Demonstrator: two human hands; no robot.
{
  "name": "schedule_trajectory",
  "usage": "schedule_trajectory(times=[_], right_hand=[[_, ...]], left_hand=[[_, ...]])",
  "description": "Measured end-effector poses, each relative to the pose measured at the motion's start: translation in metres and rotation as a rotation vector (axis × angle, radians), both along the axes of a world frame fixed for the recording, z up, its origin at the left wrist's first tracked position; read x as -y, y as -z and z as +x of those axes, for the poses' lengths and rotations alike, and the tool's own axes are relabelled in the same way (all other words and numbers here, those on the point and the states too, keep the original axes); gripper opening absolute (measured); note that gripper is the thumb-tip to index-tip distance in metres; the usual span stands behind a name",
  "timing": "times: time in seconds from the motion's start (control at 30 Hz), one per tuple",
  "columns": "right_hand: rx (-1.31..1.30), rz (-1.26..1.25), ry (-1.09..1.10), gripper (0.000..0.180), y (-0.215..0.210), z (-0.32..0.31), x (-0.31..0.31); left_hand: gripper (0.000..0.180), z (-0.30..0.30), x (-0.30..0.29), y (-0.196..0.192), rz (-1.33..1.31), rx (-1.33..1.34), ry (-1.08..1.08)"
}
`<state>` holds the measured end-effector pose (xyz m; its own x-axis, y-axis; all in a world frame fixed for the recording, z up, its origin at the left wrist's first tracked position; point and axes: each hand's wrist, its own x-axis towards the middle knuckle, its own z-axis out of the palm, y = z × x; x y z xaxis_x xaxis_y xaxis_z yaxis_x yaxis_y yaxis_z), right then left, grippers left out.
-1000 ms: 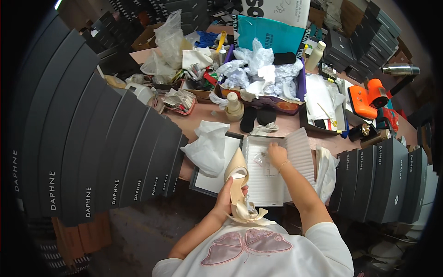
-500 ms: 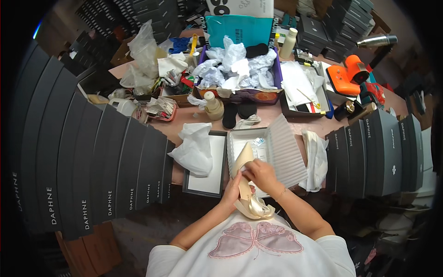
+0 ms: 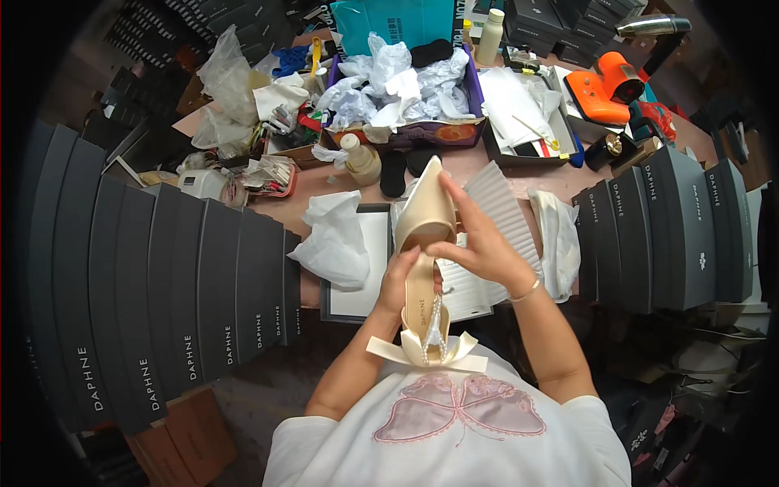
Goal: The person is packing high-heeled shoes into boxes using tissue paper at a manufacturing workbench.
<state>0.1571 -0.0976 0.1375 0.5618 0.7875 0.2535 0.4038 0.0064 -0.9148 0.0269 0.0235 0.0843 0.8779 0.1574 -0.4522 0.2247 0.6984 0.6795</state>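
Note:
A cream pointed-toe shoe (image 3: 427,215) with a bow and a beaded strap at its heel end is held up before my chest, toe pointing away. My left hand (image 3: 398,286) is closed round its middle, fingers partly hidden underneath. My right hand (image 3: 491,253) grips the front from the right, thumb at the opening's edge and fingers along the toe's side. Behind the shoe lies an open shoe box (image 3: 479,307), mostly covered by my hands. A box lid (image 3: 341,307) sits to its left, with crumpled white tissue paper (image 3: 334,243) on it.
Stacks of dark grey shoe boxes (image 3: 174,284) flank me on the left and shoe boxes (image 3: 673,231) on the right. At the back are a purple-edged box (image 3: 479,101) of crumpled paper, a bottle (image 3: 361,162) and an orange device (image 3: 596,97). Folded white cloth (image 3: 556,243) lies right.
The shoe has been raised and turned so its opening faces up. My right hand has moved from a pinch near the toe to spread fingers along its right side.

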Motion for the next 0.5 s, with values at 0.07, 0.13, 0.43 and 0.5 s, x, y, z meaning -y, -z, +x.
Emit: schedule_trajectory(times=[0.07, 0.13, 0.43, 0.5], right_hand=[[-0.165, 0.024, -0.201, 0.109, -0.01, -0.006, 0.028], [-0.42, 0.004, -0.387, 0.123, -0.011, -0.024, 0.058], [-1.196, 0.283, -0.03, 0.073, 0.052, -0.07, 0.071], [-1.476, 0.472, 0.034, 0.069, 0.06, -0.072, 0.085]], left_hand=[[0.043, 0.005, -0.015, -0.001, 0.012, 0.029, -0.019], [0.043, 0.008, -0.02, -0.005, -0.054, 0.054, -0.14], [0.068, 0.004, -0.014, 0.004, -0.258, -0.091, -0.455], [0.063, 0.001, -0.023, 0.014, -0.367, -0.28, -0.446]])
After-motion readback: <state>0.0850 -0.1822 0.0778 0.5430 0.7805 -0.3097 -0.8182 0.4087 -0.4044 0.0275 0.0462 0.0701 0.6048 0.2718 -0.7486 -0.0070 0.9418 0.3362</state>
